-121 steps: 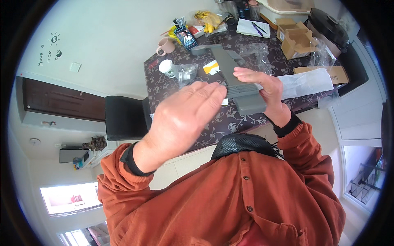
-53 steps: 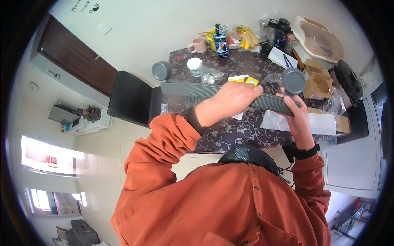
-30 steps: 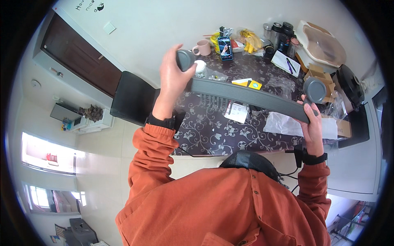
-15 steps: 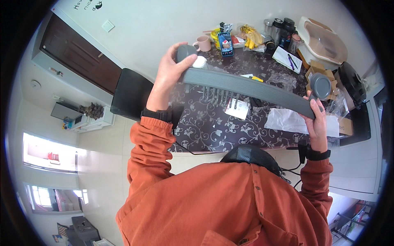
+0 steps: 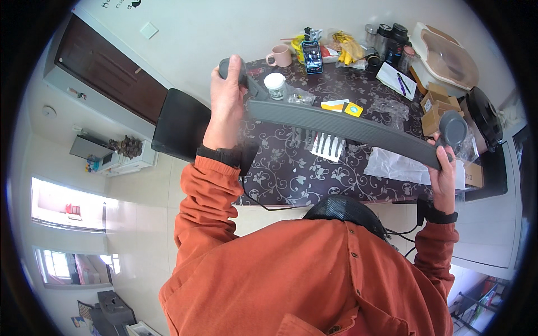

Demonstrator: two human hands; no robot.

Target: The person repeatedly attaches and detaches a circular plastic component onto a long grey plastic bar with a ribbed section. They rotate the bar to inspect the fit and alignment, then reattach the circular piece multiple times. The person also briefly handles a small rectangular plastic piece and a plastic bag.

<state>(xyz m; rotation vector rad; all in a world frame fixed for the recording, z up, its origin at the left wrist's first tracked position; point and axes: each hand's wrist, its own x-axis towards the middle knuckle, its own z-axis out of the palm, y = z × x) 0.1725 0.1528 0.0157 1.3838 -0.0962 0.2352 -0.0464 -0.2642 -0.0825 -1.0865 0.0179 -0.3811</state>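
Above the table I hold a long grey ribbed hook rack (image 5: pixel 342 124), slightly tilted with its right end lower. Several small grey hooks (image 5: pixel 330 147) hang below its middle. My left hand (image 5: pixel 225 109) is closed round a dark grey round end piece (image 5: pixel 238 70) at the rack's left end; whether that piece is still joined to the bar I cannot tell. My right hand (image 5: pixel 443 173) grips the bar's right end, just below a grey round disc (image 5: pixel 453 127). Behind the left end stands a white-lidded jar (image 5: pixel 274 85).
On the dark floral table (image 5: pixel 280 179) are a white sheet (image 5: pixel 392 165), a yellow packet (image 5: pixel 353 109), a pink mug (image 5: pixel 280 56), a phone (image 5: pixel 312 57), bananas (image 5: pixel 350 49), a notebook (image 5: pixel 395 81) and cardboard boxes (image 5: pixel 437 109). A black chair (image 5: pixel 182 124) stands at the left.
My left hand has shifted left and its end piece now sits farther from the bar. The bar has moved slightly right and down, uncovering the jar and yellow packet.
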